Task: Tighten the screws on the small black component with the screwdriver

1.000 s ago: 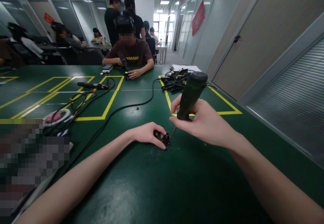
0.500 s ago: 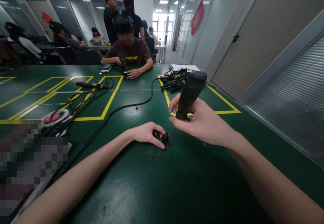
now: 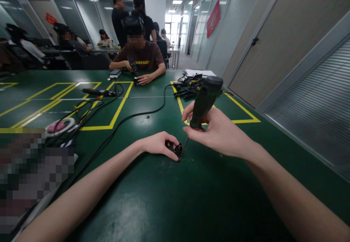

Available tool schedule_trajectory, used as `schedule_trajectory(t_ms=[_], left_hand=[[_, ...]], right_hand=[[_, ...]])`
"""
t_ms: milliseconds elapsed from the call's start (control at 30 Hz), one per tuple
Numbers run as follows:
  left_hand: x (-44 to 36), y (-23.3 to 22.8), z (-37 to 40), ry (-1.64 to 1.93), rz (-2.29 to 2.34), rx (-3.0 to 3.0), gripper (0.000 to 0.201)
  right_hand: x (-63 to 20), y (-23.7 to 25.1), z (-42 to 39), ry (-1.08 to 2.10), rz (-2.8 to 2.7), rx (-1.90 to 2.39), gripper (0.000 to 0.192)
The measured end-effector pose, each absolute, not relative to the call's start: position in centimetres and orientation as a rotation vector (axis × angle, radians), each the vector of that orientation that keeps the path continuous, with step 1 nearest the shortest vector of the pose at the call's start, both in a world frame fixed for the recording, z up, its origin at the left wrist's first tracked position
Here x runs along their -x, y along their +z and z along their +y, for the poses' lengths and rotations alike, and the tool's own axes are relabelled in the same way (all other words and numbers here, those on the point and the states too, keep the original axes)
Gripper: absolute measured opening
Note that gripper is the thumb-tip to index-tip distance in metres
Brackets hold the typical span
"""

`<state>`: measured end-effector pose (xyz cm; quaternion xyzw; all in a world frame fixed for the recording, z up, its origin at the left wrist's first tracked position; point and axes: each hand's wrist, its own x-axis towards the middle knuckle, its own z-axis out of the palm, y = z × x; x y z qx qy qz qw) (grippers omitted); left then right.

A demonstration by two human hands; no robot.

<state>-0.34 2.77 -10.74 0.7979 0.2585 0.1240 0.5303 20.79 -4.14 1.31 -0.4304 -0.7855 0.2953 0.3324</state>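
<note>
On the green table, my left hand [image 3: 161,145] grips a small black part with an upright round post [image 3: 178,149] between thumb and fingers. My right hand [image 3: 218,130] is wrapped round the thick dark handle of a screwdriver [image 3: 207,98], possibly a powered one. Its thin shaft slants down and left to the black part's right side. Whether the tip sits in a screw is too small to tell. A tiny screw-like piece [image 3: 192,160] lies just right of the part.
A black cable [image 3: 131,117] runs across the table to a pile of black parts [image 3: 188,87] at the back right. A roll of tape [image 3: 60,127] and another dark tool [image 3: 94,92] lie left. Across the table sits a co-worker [image 3: 142,61], hands on a similar tool.
</note>
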Motion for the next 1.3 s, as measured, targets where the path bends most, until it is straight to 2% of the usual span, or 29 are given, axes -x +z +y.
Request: schedule_trajectory(t_ms=[1300], left_hand=[[0.31, -10.97, 2.81, 0.298, 0.619, -1.914, 0.037]], right_hand=[[-21.03, 1.18, -4.04, 0.8, -2.074, 1.103, 0.021]])
